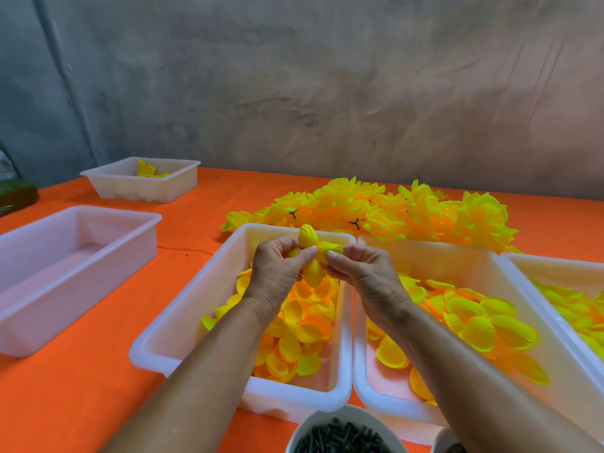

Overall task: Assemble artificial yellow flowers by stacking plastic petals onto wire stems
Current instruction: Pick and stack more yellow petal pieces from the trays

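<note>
A small yellow petal cluster (314,253) is being held in the air between both hands, just above the far end of the middle tray (183,308), which is lying heaped with loose yellow petals (294,335). Four lobes are spreading out like a cross; the stem itself is hidden, so whether a wire is already running through the centre cannot be told. This looks like the stacking step: one petal layer is probably being seated or turned against the layer beneath it. The next move would call for lining up the centre hole and pushing the layer down squarely without crumpling the soft lobes.

The left hand (277,269) is pinching the cluster from its left side, thumb on top and fingers curled beneath. The right hand (366,273) is gripping the right lobe, thumb tip pressing near the centre, fingers curled. Both forearms are reaching forward over the trays, wrists nearly meeting.

A second tray (425,256) of petals is sitting just right of the first, finished flowers (408,214) are piling behind, and a bowl of dark stems (343,436) is waiting at the near edge
</note>
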